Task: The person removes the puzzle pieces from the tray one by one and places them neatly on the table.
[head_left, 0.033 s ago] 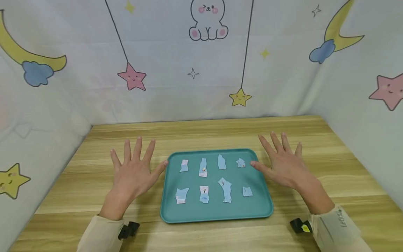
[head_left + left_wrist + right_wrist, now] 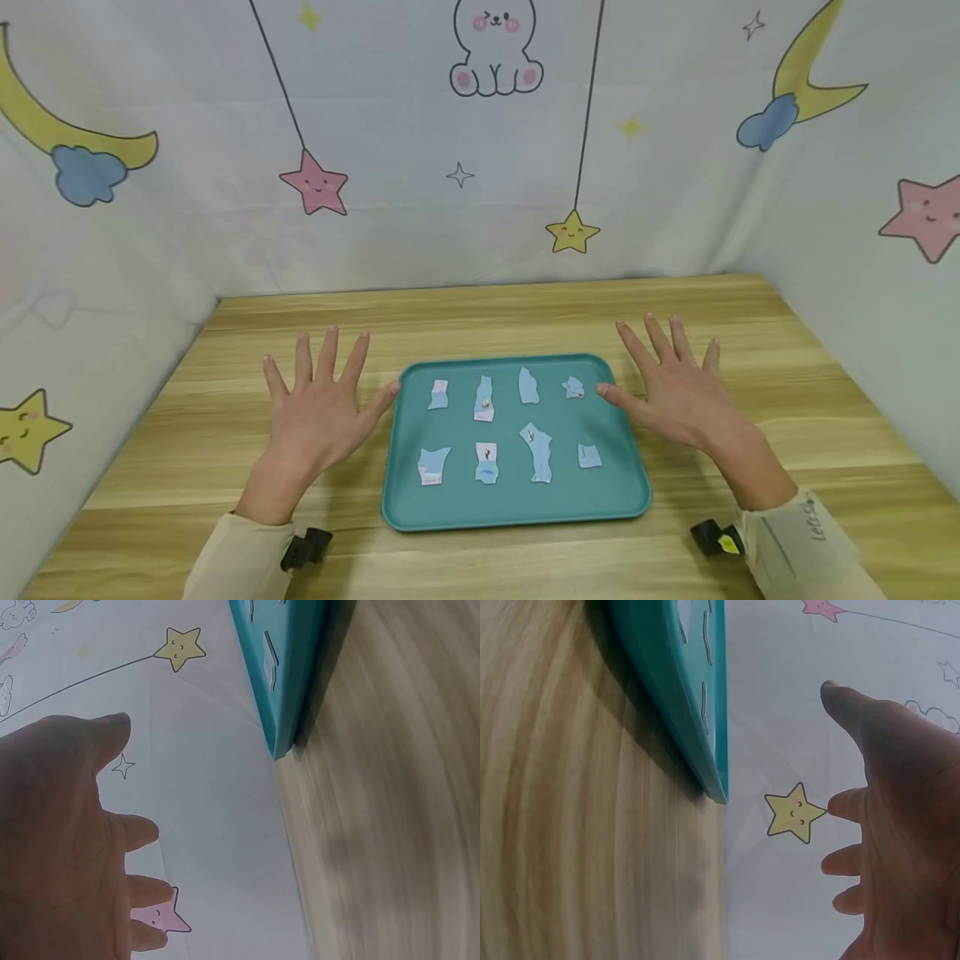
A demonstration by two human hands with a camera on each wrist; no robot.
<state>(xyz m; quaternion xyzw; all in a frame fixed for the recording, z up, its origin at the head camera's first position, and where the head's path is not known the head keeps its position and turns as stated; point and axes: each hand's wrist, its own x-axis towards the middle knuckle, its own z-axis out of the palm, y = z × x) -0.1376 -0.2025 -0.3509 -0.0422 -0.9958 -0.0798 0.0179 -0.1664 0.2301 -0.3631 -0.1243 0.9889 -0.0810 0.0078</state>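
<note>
A teal tray (image 2: 517, 518) lies on the wooden table between both hands. Several irregular light-blue printed pieces are spread over it in two rows, apart from one another. In the back row are a pink-and-blue piece (image 2: 438, 394) and a plain blue one (image 2: 528, 387). The front row includes a long piece (image 2: 537, 452) and a small squarish one (image 2: 589, 456). My left hand (image 2: 318, 417) is spread palm down, its thumb tip by the tray's left rim. My right hand (image 2: 678, 400) is spread too, its thumb overlapping the right rim in the head view. Both hold nothing.
The wood-grain table (image 2: 495, 321) reaches back to a white curtain (image 2: 405, 242) printed with stars, moons and a bear; the curtain also runs along both sides. Black straps (image 2: 306, 548) sit at the wrists over light sleeves (image 2: 240, 558).
</note>
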